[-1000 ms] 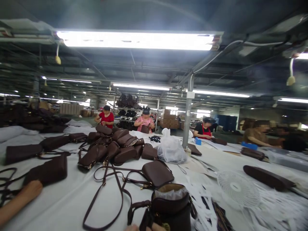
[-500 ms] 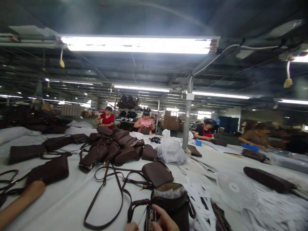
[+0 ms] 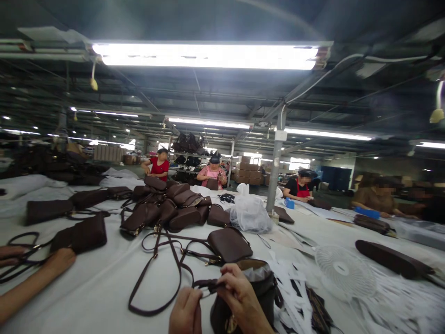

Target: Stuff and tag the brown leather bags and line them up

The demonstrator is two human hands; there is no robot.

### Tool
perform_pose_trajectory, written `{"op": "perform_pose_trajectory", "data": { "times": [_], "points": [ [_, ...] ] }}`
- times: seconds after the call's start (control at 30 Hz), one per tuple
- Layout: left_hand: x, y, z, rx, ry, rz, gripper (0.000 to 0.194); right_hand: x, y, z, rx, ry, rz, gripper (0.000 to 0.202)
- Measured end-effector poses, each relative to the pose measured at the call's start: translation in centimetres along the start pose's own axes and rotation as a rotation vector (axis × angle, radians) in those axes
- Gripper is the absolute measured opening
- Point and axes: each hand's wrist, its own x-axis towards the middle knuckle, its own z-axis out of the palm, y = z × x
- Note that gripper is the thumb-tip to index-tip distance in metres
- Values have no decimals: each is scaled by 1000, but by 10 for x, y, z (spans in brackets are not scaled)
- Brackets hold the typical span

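Note:
At the bottom centre, my left hand (image 3: pixel 186 310) pinches something thin, perhaps a cord, beside the dark strap (image 3: pixel 205 284). My right hand (image 3: pixel 239 294) has its fingers closed on that strap, in front of an open dark brown bag (image 3: pixel 262 292). A translucent lining or wrap shows inside the bag's mouth. The black tag with gold letters is not clearly visible now. Just behind lies another brown bag (image 3: pixel 230 245), its long strap looped on the white table (image 3: pixel 114 297).
Brown bags (image 3: pixel 174 206) are piled mid-table beside a white plastic bag (image 3: pixel 249 212). On the right are white strips (image 3: pixel 399 301), a white fan (image 3: pixel 344 269) and a post (image 3: pixel 276 162). At left, another person's hands (image 3: pixel 60 262) touch a bag. Several people work beyond.
Both my hands have risen further into view, with the right now at the strap by the bag's rim. The lettered tag has dropped out of clear sight. The other person's second hand appears at left.

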Motion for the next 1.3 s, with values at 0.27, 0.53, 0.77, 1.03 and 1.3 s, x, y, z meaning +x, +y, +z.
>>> {"op": "perform_pose_trajectory", "data": {
  "times": [0.27,0.53,0.77,1.03,1.3],
  "points": [
    [41,-1,21,-393,320,-658,22,20,-3,14,139,-96,298,26],
    [34,0,22,-1073,323,-885,45,37,-11,25,-300,-328,211,16],
    [30,-2,14,-1033,268,-834,37,47,-42,42,-935,-532,83,33],
    [31,1,-11,-845,-115,-742,35,35,-28,37,-767,-534,37,20],
    [-10,16,-12,-655,-156,-815,26,20,-5,21,-347,-386,41,25]
  ]
}}
